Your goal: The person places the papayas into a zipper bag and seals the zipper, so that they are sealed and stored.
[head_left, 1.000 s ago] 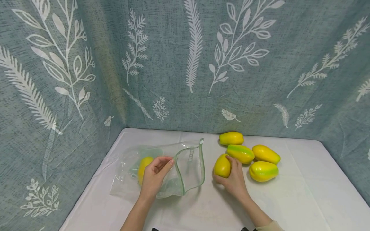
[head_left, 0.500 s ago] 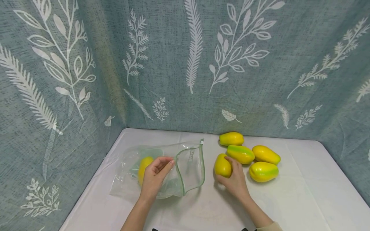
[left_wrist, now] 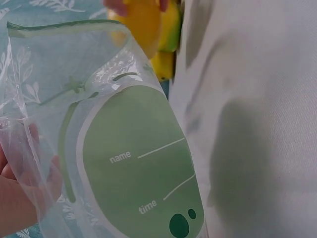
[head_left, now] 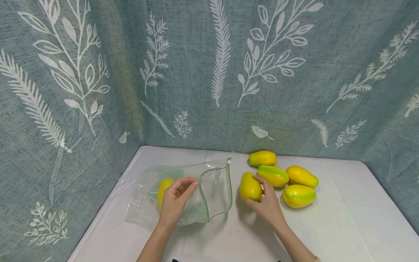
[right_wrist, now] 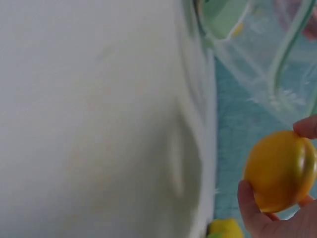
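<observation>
- yellow fruit (head_left: 250, 187) is gripped in the right hand (head_left: 269, 203), with the thumb set on one side and the fingers on the other; in the head view it is seen between the bag's mouth and the loose fruits, apart from the bag.
- clear bag (head_left: 190, 171) is pinched at its mouth by the left hand (head_left: 176, 198), between thumb and fingers; it is laid on its side, with the mouth spread and turned toward the right hand.
- the mouth is edged by a green rim (head_left: 230, 189).
- a green panel (left_wrist: 138, 158) is printed on the bag, marked "name" and "time".
- one bagged fruit (head_left: 164, 191) is contained in the bag, partly hidden by the left hand.
- the two hands are kept well apart.
- beyond the right hand, four fruits are grouped: a rear fruit (head_left: 263, 158), a green-topped fruit (head_left: 273, 176), a right fruit (head_left: 302, 177) and a front fruit (head_left: 299, 196).
- the table (head_left: 353, 218) is covered in white and backed by a blue-green curtain (head_left: 196, 72) patterned with white leaves.
</observation>
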Available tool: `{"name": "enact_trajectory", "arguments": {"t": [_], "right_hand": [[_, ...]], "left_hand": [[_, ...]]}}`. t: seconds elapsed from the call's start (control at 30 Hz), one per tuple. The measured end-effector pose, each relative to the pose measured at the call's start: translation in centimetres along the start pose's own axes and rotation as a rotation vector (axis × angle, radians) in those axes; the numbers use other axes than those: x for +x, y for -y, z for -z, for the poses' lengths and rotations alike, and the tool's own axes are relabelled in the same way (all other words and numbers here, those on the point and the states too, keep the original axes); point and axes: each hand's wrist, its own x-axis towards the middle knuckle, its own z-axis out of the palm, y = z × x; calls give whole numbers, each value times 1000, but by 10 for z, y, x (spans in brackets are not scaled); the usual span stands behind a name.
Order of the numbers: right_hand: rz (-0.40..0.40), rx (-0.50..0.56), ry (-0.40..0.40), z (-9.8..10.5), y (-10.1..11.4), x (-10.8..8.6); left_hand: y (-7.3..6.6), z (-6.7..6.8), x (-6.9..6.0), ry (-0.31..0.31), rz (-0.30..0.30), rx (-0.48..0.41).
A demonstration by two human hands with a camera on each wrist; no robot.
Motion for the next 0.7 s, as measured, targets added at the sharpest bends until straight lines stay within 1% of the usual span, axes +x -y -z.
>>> {"name": "enact_trajectory", "arguments": {"t": [0.2,0.47,0.7], "right_hand": [[-17,68,39,7,19,-6],[8,131,116,10,47,-15],[29,183,176,7,63,-19]], "left_hand": [[0,0,0,1,-1,-8],[1,-1,0,-4,3,-14],[1,-1,1,-17,16,-9]]}}
